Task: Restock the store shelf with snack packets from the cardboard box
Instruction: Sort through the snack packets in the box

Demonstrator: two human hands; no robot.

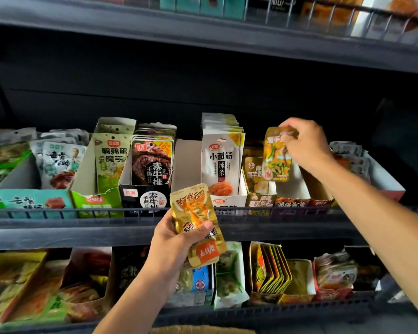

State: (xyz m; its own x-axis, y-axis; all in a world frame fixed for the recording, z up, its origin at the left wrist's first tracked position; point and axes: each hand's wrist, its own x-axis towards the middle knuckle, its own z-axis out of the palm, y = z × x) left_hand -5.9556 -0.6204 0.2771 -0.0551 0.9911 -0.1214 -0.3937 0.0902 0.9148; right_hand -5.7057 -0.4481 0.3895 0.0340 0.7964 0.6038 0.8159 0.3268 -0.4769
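My right hand (304, 143) pinches the top of a gold snack packet with green vegetables printed on it (276, 156), holding it upright over a gold display box (260, 186) on the middle shelf. My left hand (176, 239) grips a small stack of gold and orange packets (194, 220), turned upside down, in front of the shelf's wire rail (82, 212). A strip of the cardboard box (203, 330) shows at the bottom edge.
The middle shelf carries open display boxes: white packets (221, 162), black packets (151, 162), green packets (110, 157). Between the black and white boxes sits an empty-looking carton (186, 162). Another shelf below holds mixed packets (269, 268). The shelf above overhangs.
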